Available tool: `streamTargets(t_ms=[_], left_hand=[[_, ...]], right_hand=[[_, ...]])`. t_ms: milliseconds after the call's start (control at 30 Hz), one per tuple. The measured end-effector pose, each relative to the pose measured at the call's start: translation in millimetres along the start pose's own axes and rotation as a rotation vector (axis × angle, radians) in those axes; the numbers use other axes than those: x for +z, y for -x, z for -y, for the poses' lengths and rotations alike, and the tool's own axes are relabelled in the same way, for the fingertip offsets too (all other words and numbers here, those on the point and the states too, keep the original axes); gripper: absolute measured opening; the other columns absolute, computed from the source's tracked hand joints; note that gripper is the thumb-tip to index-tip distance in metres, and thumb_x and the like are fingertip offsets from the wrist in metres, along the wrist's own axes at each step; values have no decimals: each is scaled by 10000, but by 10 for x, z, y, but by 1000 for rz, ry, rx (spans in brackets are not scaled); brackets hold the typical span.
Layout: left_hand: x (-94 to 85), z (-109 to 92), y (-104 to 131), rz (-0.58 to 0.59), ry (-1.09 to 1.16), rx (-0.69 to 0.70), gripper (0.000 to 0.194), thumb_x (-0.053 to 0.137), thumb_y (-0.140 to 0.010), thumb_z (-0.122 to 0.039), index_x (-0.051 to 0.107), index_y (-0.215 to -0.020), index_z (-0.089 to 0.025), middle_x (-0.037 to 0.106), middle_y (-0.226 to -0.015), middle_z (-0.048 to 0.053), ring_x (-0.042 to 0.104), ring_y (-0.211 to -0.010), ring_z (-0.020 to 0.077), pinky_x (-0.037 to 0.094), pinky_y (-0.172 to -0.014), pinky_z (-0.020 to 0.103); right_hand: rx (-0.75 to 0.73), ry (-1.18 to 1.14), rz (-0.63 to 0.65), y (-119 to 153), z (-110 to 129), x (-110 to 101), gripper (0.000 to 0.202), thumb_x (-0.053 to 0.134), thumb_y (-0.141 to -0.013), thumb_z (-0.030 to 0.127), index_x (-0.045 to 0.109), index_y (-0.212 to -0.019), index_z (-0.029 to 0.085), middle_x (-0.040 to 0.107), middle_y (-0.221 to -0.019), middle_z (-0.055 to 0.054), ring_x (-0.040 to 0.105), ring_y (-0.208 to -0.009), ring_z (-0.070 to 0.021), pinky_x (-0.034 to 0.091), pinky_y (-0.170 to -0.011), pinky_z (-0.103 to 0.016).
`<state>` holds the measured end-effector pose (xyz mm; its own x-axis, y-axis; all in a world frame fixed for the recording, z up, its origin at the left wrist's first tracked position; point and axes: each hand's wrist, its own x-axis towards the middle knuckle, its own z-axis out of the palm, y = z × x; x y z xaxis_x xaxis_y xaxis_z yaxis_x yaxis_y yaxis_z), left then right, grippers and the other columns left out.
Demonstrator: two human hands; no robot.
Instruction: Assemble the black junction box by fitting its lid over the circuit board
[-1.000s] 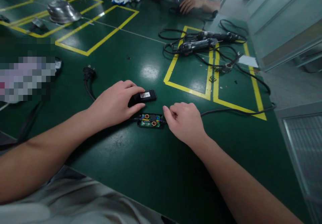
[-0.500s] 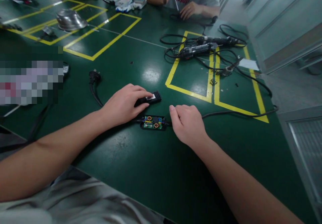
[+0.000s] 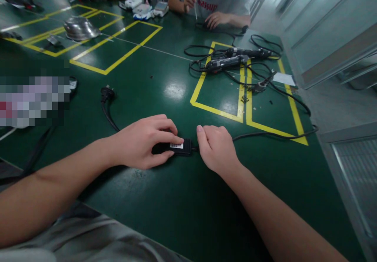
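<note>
A black cover with a white label [image 3: 185, 147] lies over the small case on the green table, and the circuit board is hidden. My left hand [image 3: 147, 141] grips the cover from the left with thumb and fingers. Just right of the case, my right hand [image 3: 217, 147] is closed round the black cable [image 3: 265, 135], which runs on to the right. A black plug [image 3: 107, 93] on its cable lies beyond my left forearm.
Two black electric screwdrivers [image 3: 226, 63] with looped cables lie at the back right, near a metal piece [image 3: 260, 86] and small screws [image 3: 244, 99]. A metal bowl [image 3: 80, 28] stands back left. Across the table a person [image 3: 218, 3] works with a tool.
My left hand has moved the black cover toward me and onto the case, covering the circuit board. My right hand stays closed at the cable. The view has shifted slightly.
</note>
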<state>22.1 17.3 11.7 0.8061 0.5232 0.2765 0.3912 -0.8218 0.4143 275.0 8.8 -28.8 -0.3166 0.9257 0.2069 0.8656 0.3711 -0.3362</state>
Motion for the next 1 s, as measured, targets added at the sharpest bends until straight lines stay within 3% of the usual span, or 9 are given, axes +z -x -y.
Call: streamTargets(t_ms=[300,467,600,767,867,933,1000], left_hand=[[12,-41,-5,33,-6,-64,268,674,-1053,-319,794,-1258,-195,790,-1172,115,728,-1044,241,594,-935,369],[15,3,-50,-91,105,-282,303,662,-1036,-392,765,-1245,-197,803,-1129,79,741,-969,223,598,-899,360],[57,143,-47,-102,-60,-428,359,667,-1003,-428,753,-1257,-188,793,-1156,100,722,-1042,280,582,-964,446],[85,182,-22,-151,-144,-429,374,653,-1017,-399,704,-1313,-176,739,-1266,136,667,-1150,307,562,-1032,508],[36,125,-19,-200,-224,-388,256,633,-1039,-404,754,-1050,-179,707,-1135,123,632,-1036,279,559,-920,458],[-1,87,-22,-146,-281,-326,375,598,-1076,-414,751,-821,-185,681,-993,104,591,-922,250,526,-842,428],[-18,56,-29,-57,-323,-260,480,590,-1099,-425,752,-712,-193,664,-901,92,548,-847,236,488,-794,420]], right_hand=[[-11,36,63,-6,9,-7,539,428,-1131,329,680,-669,212,695,-701,-60,585,-688,-197,289,-736,-383],[-14,38,47,1,-1,-1,538,441,-1125,322,692,-662,210,693,-693,-57,582,-685,-192,282,-731,-383],[-9,23,51,3,2,-7,548,455,-1116,322,661,-620,210,657,-655,-46,568,-673,-186,289,-736,-379],[-27,52,38,-5,18,0,536,487,-1106,319,660,-610,212,661,-660,-46,569,-676,-187,275,-732,-382],[-35,74,43,-10,24,4,533,498,-1107,321,674,-616,213,670,-668,-51,578,-684,-190,270,-730,-384],[-39,84,52,-12,26,5,531,501,-1106,322,679,-618,213,670,-665,-51,576,-683,-191,267,-727,-385],[-43,94,50,-11,26,8,529,498,-1103,320,679,-618,213,669,-665,-50,569,-679,-189,262,-721,-386]])
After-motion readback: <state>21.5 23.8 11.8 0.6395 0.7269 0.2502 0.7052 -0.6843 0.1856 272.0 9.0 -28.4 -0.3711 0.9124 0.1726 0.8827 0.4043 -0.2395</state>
